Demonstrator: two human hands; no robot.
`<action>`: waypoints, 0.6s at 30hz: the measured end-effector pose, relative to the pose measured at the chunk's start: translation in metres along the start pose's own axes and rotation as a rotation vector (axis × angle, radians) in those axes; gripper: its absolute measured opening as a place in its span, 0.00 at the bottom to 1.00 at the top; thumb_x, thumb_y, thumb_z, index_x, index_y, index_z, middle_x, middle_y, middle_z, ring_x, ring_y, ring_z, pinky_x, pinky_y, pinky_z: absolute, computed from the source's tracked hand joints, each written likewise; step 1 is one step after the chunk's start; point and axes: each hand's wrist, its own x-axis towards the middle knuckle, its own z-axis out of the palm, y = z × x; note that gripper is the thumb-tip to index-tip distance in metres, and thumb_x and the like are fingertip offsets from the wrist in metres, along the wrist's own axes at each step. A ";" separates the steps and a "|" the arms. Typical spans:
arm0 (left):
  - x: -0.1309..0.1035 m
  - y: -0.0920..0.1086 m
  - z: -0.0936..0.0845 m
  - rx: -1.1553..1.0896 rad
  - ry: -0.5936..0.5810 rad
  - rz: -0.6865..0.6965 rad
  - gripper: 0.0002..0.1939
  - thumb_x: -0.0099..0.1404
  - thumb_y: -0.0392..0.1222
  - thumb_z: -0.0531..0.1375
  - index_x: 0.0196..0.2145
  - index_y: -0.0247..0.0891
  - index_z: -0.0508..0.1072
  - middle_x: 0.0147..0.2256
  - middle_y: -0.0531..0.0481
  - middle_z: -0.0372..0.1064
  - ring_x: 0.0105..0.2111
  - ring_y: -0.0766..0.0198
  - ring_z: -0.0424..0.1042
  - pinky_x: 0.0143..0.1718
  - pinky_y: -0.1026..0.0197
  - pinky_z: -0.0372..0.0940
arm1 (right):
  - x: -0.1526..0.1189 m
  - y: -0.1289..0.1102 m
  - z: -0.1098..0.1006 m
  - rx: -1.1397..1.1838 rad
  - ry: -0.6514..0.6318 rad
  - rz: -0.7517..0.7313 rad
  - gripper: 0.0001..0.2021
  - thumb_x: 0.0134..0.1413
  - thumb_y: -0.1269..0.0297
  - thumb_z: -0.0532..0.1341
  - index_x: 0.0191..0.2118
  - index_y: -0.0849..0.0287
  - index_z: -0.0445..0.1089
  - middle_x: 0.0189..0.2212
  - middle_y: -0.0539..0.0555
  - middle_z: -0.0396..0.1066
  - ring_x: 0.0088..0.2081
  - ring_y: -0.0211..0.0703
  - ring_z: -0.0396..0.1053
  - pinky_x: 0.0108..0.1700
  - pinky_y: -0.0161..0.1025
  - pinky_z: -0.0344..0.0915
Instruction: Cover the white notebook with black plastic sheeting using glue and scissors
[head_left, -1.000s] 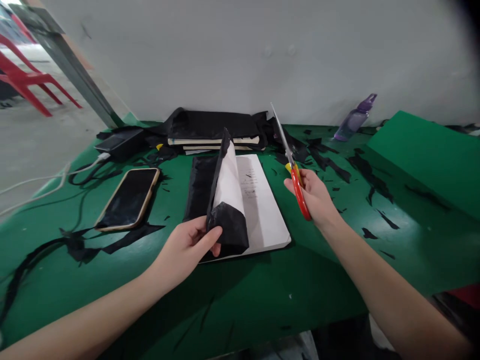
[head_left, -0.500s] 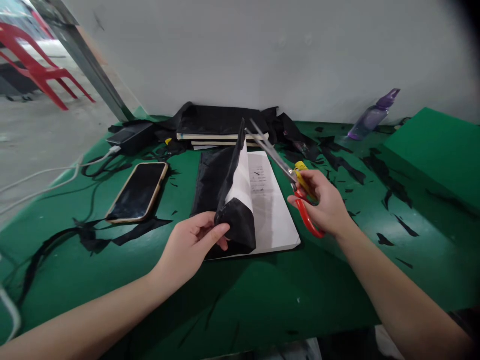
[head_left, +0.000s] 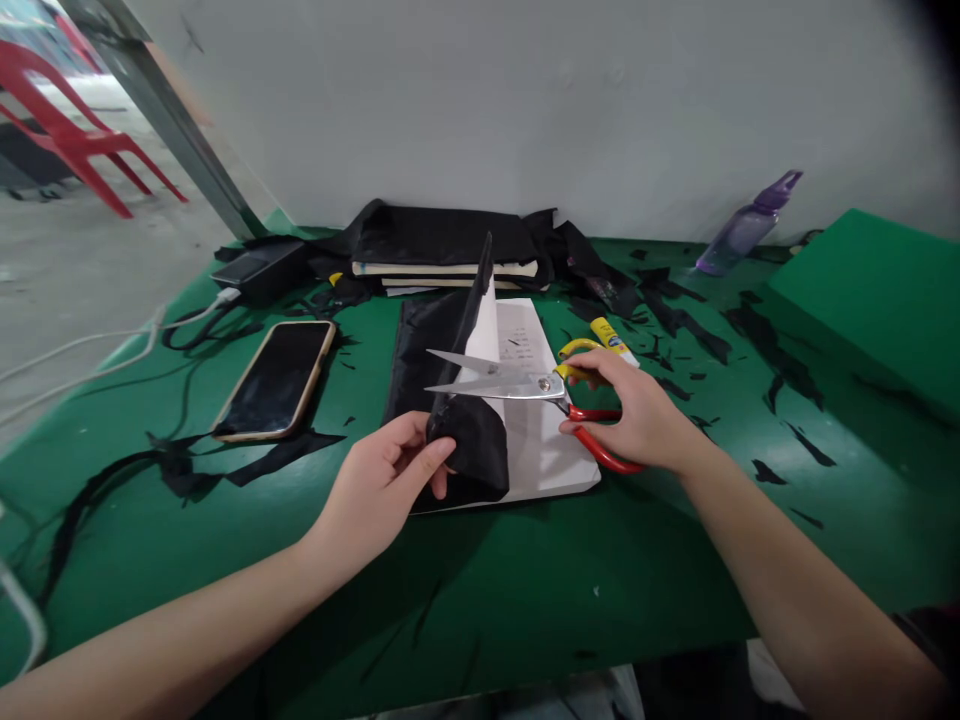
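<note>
My left hand pinches the lower corner of a raised cover, where black fabric folds over the white inner side. Below it lies an open book with white printed pages. My right hand holds scissors with one yellow and one red handle loop. Their blades are parted and point left, across the raised cover's edge just above my left fingers. Whether any fabric lies between the blades I cannot tell. Just beyond my right hand is a yellow and white glue stick.
A phone lies left on the green table, near black strips and a charger with white cables. Black-covered books sit by the wall. Fabric scraps, a purple spray bottle and a green box are at right.
The scissors have swung from pointing up and away to pointing left, and their blades have opened across the cover's edge. My left hand keeps its pinch in nearly the same place.
</note>
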 end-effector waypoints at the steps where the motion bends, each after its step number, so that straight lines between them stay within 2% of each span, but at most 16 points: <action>1: 0.000 0.000 0.000 0.010 -0.003 0.001 0.11 0.64 0.48 0.53 0.30 0.39 0.66 0.19 0.57 0.67 0.24 0.66 0.67 0.27 0.66 0.60 | 0.000 0.001 -0.002 0.001 -0.016 -0.002 0.29 0.41 0.49 0.65 0.50 0.54 0.61 0.45 0.58 0.66 0.43 0.52 0.67 0.43 0.50 0.67; 6: -0.001 0.002 -0.001 0.042 -0.018 0.013 0.12 0.65 0.48 0.52 0.29 0.40 0.66 0.20 0.57 0.67 0.25 0.65 0.68 0.28 0.66 0.60 | 0.000 0.002 -0.007 0.034 -0.068 -0.007 0.29 0.41 0.49 0.66 0.50 0.54 0.61 0.47 0.58 0.66 0.44 0.51 0.67 0.45 0.49 0.67; 13: -0.001 0.002 0.000 0.095 -0.010 0.010 0.14 0.65 0.50 0.52 0.26 0.39 0.66 0.20 0.55 0.67 0.24 0.65 0.67 0.24 0.66 0.57 | 0.000 0.002 -0.009 0.034 -0.062 -0.029 0.29 0.40 0.50 0.66 0.50 0.53 0.62 0.46 0.57 0.67 0.48 0.54 0.66 0.48 0.51 0.65; 18: -0.001 0.001 0.000 0.065 -0.010 0.013 0.13 0.64 0.49 0.52 0.26 0.40 0.65 0.19 0.56 0.66 0.23 0.66 0.65 0.25 0.66 0.57 | -0.001 0.004 -0.010 0.048 -0.083 -0.017 0.28 0.40 0.52 0.67 0.50 0.52 0.63 0.46 0.56 0.67 0.48 0.52 0.66 0.49 0.50 0.66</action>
